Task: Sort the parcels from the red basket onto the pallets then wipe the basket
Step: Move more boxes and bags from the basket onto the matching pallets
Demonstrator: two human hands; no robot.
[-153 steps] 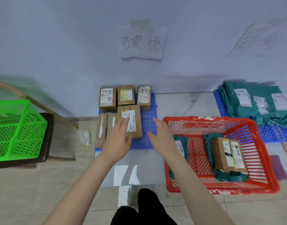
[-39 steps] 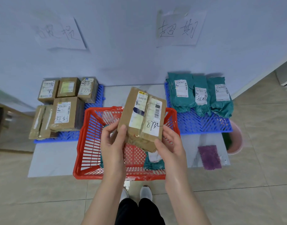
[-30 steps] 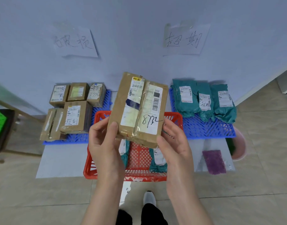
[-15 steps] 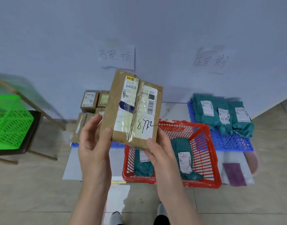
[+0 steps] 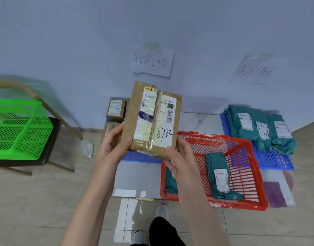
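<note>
A: Which step is this?

B: Sorting, I'd judge. The crumpled brown cardboard parcel with white labels and "8732" handwritten on it (image 5: 152, 119) is held up in the air, in front of the wall and above the near edge of the blue plastic lattice pallet on the left (image 5: 140, 156). The left hand (image 5: 113, 148) clamps its left lower edge, thumb on the front face; the right hand (image 5: 181, 155) clamps the lower right corner the same way. Both grips are closed on the box.

A: And the basket?

B: The red plastic mesh basket (image 5: 244, 174) sits on the floor to the right, with a teal plastic mailer bag (image 5: 220, 176) lying in it and another partly hidden behind the right wrist. So it is not empty, and wiping is some way off.

A: Next move?

B: Probably lowering the box onto the left pallet, where a small brown carton (image 5: 116, 108) already stands below the handwritten paper sign (image 5: 152, 62). It needs a free spot; most of that pallet is hidden behind the box. The teal bags stacked on the right blue pallet (image 5: 259, 126) suggest where the mailers go.
</note>
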